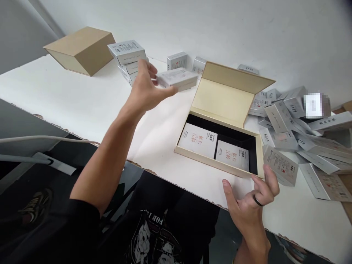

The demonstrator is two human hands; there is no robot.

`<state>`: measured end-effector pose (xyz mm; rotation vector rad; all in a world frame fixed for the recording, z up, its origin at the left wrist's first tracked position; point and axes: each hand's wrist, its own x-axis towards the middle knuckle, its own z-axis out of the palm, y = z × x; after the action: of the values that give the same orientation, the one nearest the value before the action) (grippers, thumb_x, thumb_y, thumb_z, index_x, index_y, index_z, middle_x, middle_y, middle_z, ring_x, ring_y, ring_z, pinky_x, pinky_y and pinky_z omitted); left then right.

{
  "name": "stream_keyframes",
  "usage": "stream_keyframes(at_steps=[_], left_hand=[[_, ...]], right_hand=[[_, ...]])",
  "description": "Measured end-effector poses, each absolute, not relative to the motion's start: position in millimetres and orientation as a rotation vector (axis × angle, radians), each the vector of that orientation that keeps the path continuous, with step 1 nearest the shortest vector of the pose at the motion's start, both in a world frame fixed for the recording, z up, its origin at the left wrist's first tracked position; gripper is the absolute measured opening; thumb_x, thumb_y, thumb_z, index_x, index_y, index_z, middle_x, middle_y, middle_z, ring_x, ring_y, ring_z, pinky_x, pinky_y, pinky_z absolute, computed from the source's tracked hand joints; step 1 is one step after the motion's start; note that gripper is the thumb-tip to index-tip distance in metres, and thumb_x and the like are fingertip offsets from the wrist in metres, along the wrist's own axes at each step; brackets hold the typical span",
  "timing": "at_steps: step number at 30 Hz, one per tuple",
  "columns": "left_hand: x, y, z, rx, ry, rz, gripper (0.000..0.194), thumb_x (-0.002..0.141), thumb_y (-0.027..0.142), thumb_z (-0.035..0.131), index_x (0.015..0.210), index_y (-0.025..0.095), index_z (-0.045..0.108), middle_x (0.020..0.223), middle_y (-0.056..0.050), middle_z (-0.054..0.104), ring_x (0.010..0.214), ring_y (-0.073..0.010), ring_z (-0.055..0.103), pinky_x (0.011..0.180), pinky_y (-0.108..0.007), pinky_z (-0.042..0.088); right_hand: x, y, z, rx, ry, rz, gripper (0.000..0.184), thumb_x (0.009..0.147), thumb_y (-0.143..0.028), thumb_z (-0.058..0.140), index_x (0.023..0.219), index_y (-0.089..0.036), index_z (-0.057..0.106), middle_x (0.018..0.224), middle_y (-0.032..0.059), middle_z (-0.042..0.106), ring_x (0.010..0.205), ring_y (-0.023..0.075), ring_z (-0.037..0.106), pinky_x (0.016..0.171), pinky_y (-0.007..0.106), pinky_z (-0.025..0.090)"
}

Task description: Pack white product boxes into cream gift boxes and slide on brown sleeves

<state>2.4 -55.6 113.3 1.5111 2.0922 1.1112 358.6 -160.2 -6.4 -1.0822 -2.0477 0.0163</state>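
My left hand (147, 84) is closed on a small white box (177, 79), its thumb along the near side and its fingers at the left end. This box is slightly blurred. Just behind that hand rises a stack of similar boxes (128, 51). A beige gift box (211, 159) lies with its lid (224, 95) raised; two printed white boxes (197, 139) (232, 156) sit side by side in its black interior. At the gift box's front right corner, my right hand (251, 200) has its fingertips against or close to the edge. Its thumb is spread apart, and a dark ring shows on one finger.
A closed beige box (81, 49) stands at the back left of the white table (154, 134). Many small white boxes (283, 141) lie in a jumbled heap on the right. Others stand along the wall (176, 60). A pale cable (49, 139) crosses at left.
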Motion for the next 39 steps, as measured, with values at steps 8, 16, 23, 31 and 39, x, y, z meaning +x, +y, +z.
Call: stream_keyframes(at_steps=[8, 16, 23, 31, 39], left_hand=[[78, -74, 153, 1.849, 1.527, 0.471, 0.04, 0.098, 0.057, 0.044, 0.093, 0.021, 0.061, 0.09, -0.005, 0.07, 0.083, -0.0221, 0.066, 0.067, -0.035, 0.047], [129, -60, 124, 2.26, 1.59, 0.262, 0.036, 0.108, 0.039, 0.04, 0.11, 0.014, 0.067, 0.095, -0.013, 0.071, 0.087, -0.0265, 0.066, 0.079, -0.038, 0.048], [144, -53, 114, 2.31, 1.324, 0.302, 0.027, 0.104, 0.023, 0.05, 0.091, 0.013, 0.072, 0.1, -0.011, 0.073, 0.091, -0.022, 0.066, 0.082, -0.033, 0.048], [130, -66, 119, 2.279, 1.2, 0.041, 0.078, 0.084, 0.065, 0.074, 0.137, 0.014, 0.048, 0.108, -0.01, 0.074, 0.112, -0.032, 0.062, 0.11, -0.045, 0.035], [143, -64, 117, 2.379, 1.092, -0.046, 0.085, 0.076, 0.032, 0.082, 0.146, 0.014, 0.038, 0.113, -0.011, 0.073, 0.121, -0.032, 0.061, 0.118, -0.052, 0.02]], right_hand=[[358, -161, -6, -1.117, -2.022, 0.06, 0.067, 0.087, -0.03, 0.079, 0.134, -0.022, 0.032, 0.156, 0.0248, 0.022, 0.154, 0.0368, 0.023, 0.11, 0.065, 0.046], [356, -161, -2, -1.121, -2.028, 0.062, 0.065, 0.089, -0.028, 0.076, 0.136, -0.022, 0.032, 0.157, 0.0251, 0.022, 0.152, 0.0345, 0.026, 0.105, 0.058, 0.051], [354, -162, -1, -1.167, -2.008, 0.071, 0.062, 0.091, -0.029, 0.073, 0.136, -0.025, 0.031, 0.157, 0.0232, 0.022, 0.151, 0.0337, 0.028, 0.102, 0.055, 0.052], [350, -164, 3, -1.209, -1.998, 0.077, 0.057, 0.094, -0.029, 0.07, 0.135, -0.025, 0.031, 0.157, 0.0232, 0.023, 0.153, 0.033, 0.027, 0.11, 0.066, 0.045], [350, -165, 2, -1.213, -1.983, 0.092, 0.056, 0.095, -0.029, 0.068, 0.137, -0.024, 0.03, 0.159, 0.0228, 0.022, 0.153, 0.0312, 0.026, 0.111, 0.062, 0.046]])
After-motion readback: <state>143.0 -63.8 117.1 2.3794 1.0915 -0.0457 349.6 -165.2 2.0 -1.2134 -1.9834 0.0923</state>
